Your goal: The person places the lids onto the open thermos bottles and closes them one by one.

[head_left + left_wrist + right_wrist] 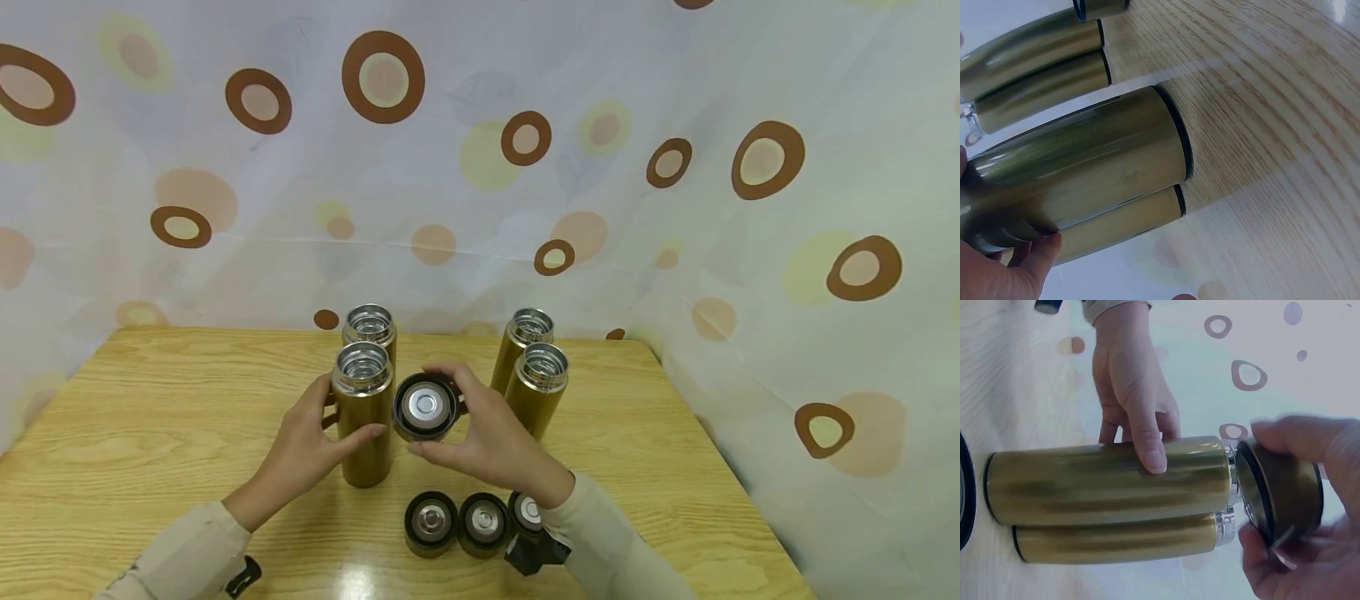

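My left hand [303, 433] grips a gold thermos bottle [365, 454] upright on the table, its steel mouth uncovered. In the right wrist view, the left thumb lies along the side of that bottle [1085, 481]. My right hand [495, 433] holds a gold thermos lid [426, 408] between thumb and fingers, just right of the bottle's neck. The lid's black-rimmed underside with a silver disc faces the head camera. In the right wrist view the lid [1291, 494] is tilted beside the bottle's mouth; whether they touch I cannot tell.
A second lidless bottle [371, 325] stands behind the gripped one. To the right are two more open bottles, one in front [532, 404] and one behind [504, 362]. Three lids [431, 521] lie in a row, underside up, near the front of the wooden table [187, 400]. Patterned cloth [450, 192] hangs behind.
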The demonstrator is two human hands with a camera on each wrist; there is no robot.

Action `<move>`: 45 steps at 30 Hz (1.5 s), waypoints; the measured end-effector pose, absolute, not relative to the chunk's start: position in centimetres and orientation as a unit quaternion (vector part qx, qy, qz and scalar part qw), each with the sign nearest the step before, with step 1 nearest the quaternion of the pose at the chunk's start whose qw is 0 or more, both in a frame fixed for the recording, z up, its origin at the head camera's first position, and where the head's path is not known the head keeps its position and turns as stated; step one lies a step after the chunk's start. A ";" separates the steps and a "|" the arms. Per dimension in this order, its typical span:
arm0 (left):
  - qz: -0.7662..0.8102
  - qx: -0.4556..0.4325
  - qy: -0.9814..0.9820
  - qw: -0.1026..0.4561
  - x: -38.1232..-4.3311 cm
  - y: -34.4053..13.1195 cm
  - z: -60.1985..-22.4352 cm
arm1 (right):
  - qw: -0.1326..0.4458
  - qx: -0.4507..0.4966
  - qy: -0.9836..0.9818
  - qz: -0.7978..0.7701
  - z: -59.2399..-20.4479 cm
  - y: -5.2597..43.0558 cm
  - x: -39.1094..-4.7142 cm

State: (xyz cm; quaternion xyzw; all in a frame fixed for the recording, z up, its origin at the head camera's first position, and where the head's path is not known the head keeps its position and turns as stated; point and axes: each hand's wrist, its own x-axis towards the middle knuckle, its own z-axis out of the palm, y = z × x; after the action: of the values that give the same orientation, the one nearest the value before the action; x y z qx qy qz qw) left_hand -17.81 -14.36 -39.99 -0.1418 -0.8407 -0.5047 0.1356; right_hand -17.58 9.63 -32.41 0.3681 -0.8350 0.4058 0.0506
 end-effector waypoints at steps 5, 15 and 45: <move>-0.506 -0.143 -0.840 0.134 -17.8 -14.3 -40.0 | 0.057 0.282 -0.834 0.470 -32.2 9.4 -17.9; -0.507 -0.147 -0.839 0.136 -17.8 -14.4 -40.2 | 0.012 0.235 -0.776 0.585 -32.0 9.3 -18.7; -0.502 -0.149 -0.842 0.130 -17.7 -14.5 -40.1 | 0.007 0.295 -0.749 0.594 -28.7 7.4 -20.6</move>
State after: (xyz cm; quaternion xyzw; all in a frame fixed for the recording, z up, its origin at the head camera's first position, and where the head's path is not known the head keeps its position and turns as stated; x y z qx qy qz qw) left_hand -17.65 -14.45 -40.15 -0.1492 -0.8418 -0.5022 0.1302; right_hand -20.56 7.40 -28.66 0.2952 -0.7486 0.5936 0.0068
